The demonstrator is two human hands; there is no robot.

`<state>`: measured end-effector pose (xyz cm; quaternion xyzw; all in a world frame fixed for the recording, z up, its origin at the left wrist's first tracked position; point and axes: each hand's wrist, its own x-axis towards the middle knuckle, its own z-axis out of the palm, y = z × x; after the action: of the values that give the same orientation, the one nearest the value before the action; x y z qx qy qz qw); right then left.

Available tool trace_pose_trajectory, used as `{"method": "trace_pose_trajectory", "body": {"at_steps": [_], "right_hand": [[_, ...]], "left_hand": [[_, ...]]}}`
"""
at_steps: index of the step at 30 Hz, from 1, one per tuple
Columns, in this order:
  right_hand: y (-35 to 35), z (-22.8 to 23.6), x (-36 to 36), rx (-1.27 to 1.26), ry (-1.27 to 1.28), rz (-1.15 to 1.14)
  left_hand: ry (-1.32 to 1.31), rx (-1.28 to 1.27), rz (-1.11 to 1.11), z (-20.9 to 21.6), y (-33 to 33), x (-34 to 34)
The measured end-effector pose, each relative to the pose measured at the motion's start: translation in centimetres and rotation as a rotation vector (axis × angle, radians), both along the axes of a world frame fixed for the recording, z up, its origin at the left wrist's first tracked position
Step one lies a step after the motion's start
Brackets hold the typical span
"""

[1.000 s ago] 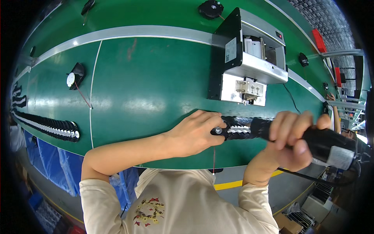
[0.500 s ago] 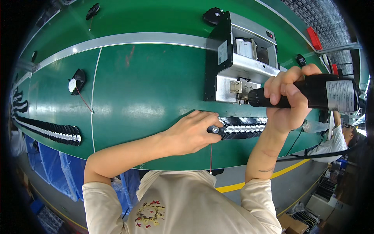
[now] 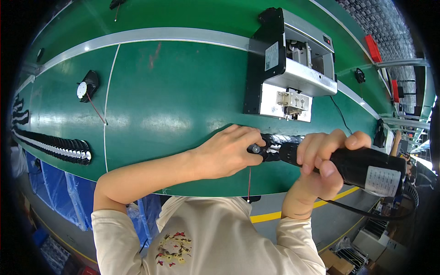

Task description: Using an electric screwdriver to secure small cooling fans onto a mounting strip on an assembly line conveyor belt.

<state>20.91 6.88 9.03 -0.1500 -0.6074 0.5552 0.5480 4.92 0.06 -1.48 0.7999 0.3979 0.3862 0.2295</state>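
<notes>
My right hand (image 3: 321, 158) is wrapped round a black electric screwdriver (image 3: 366, 167), held nearly level with its tip pointing left. The tip end is close to a small black part with a metal stud (image 3: 255, 149); whether they touch is hidden. My left hand (image 3: 233, 151) grips that part against the green bench, fingers curled over it. A thin red wire (image 3: 250, 183) hangs from below it toward the bench's front edge. Behind the screwdriver's nose lies a row of black and silver parts (image 3: 286, 139), mostly covered.
A silver and black screw feeder (image 3: 300, 75) stands beyond my right hand. A black part with a white disc (image 3: 82, 90) and another row of stacked black parts (image 3: 55, 145) lie to the left. A dark cable (image 3: 366, 213) loops from the screwdriver. A metal strip (image 3: 183, 34) crosses the bench.
My right hand has brought the screwdriver from the feeder's front down and left toward the part in my left hand. The left hand keeps its grip; the view has shifted slightly.
</notes>
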Motion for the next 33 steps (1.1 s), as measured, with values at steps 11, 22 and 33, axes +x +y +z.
{"method": "trace_pose_trajectory", "body": {"at_steps": [11,22,33], "right_hand": [[-0.2,-1.4,0.2,-0.039,-0.104,0.112],[3.0,1.2,1.0,0.088,0.104,0.109],[5.9,1.9,-1.2,0.06,0.023,-0.033]], "left_hand": [[-0.016,0.002,0.019,-0.1,-0.1,0.2],[0.037,0.001,-0.009,-0.2,0.0,0.2],[0.046,-0.018,-0.019,0.0,-0.1,0.0]]}}
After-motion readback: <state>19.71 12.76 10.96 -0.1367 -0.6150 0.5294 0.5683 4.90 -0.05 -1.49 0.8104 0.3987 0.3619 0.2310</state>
